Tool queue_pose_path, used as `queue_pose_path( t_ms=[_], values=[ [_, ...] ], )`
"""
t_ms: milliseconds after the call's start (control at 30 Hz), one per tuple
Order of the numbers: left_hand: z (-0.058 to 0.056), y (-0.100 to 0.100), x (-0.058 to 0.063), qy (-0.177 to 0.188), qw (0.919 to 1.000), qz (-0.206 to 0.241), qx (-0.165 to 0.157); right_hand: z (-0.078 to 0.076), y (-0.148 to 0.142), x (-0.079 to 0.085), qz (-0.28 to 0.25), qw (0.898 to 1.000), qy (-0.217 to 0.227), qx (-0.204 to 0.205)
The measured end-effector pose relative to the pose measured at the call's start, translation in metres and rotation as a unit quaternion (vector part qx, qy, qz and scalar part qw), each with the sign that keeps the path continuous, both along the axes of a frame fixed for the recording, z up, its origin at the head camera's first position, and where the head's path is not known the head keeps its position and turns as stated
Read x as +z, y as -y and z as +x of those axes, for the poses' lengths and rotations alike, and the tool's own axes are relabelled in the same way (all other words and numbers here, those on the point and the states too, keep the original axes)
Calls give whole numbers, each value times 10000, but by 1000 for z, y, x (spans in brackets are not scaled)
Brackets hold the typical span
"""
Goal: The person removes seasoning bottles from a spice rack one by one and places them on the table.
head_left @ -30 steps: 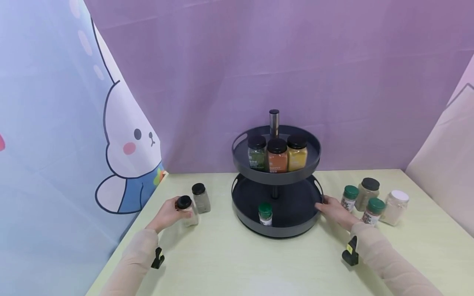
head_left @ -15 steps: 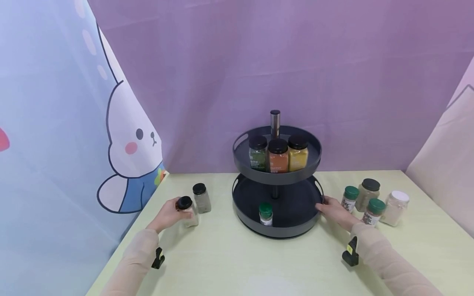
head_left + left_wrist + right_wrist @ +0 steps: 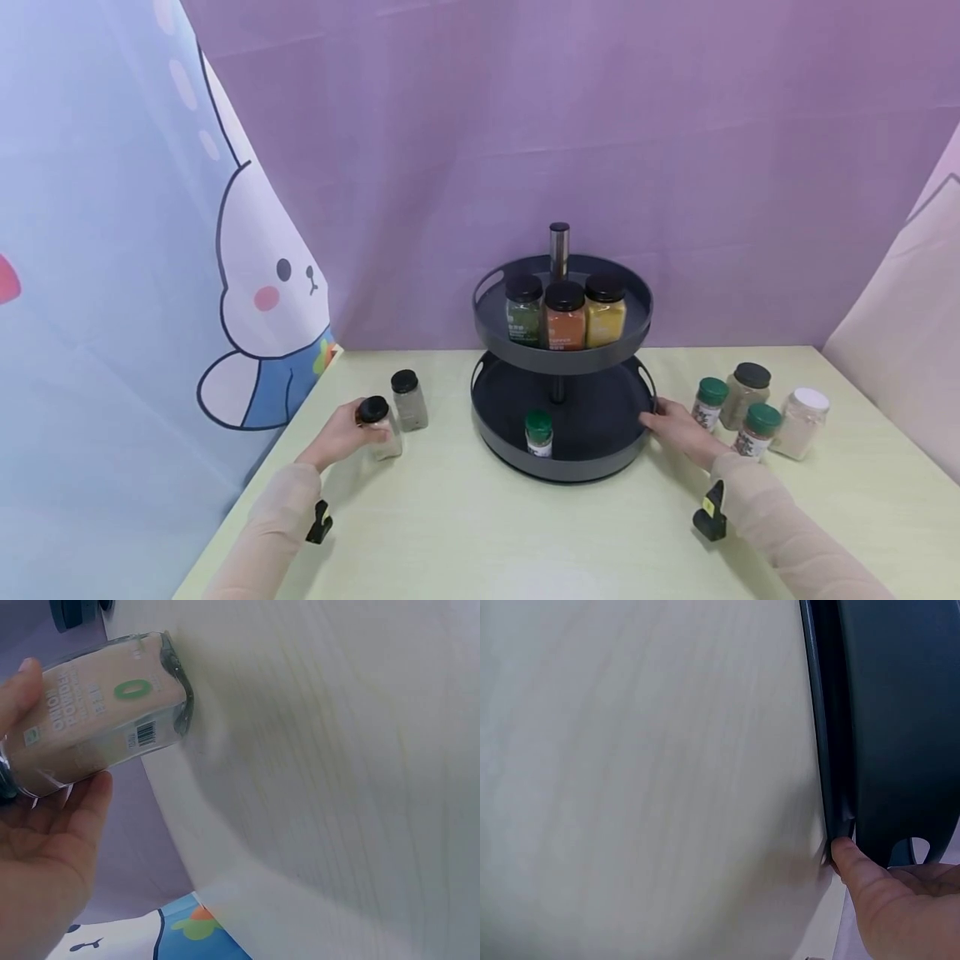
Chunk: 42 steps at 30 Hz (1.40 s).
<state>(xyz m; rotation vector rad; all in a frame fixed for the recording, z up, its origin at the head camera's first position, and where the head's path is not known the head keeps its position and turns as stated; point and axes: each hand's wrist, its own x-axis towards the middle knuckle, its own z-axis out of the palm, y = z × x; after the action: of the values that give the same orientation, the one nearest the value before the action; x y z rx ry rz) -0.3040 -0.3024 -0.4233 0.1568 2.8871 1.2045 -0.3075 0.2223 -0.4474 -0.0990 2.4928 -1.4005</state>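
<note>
My left hand grips a clear square jar of onion powder with a black lid. In the left wrist view its label faces the camera, and the jar lies tilted between thumb and fingers. Beside it stands a second black-lidded jar with greyish contents. My right hand holds the right rim of a dark two-tier round rack, close to its handle cutout, as the right wrist view also shows. A small green-capped jar stands at the front of the lower tier.
Three black-lidded jars, green, orange and yellow, stand on the upper tier. Several jars cluster right of my right hand, among them a white-capped one. A purple cloth hangs behind the table.
</note>
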Motion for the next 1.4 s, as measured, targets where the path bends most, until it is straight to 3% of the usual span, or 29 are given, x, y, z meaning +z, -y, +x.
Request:
queue_pose_path(
  t_ms=[433,900,1167,1400],
  values=[
    [1,0,-1,-16,10000,7,-36,2,0,0,28,10000,-35,15],
    [-2,-1,10,-14,9988,396,-278,2,-1,-1,-25,10000,-45,15],
    [-3,-20,29,-476,9983,-210,-276,-1,-2,-2,-83,9999,-69,16],
    [4,-46,42,-1193,9891,-744,-446,-1,-2,-1,-30,10000,-61,-6]
  ],
)
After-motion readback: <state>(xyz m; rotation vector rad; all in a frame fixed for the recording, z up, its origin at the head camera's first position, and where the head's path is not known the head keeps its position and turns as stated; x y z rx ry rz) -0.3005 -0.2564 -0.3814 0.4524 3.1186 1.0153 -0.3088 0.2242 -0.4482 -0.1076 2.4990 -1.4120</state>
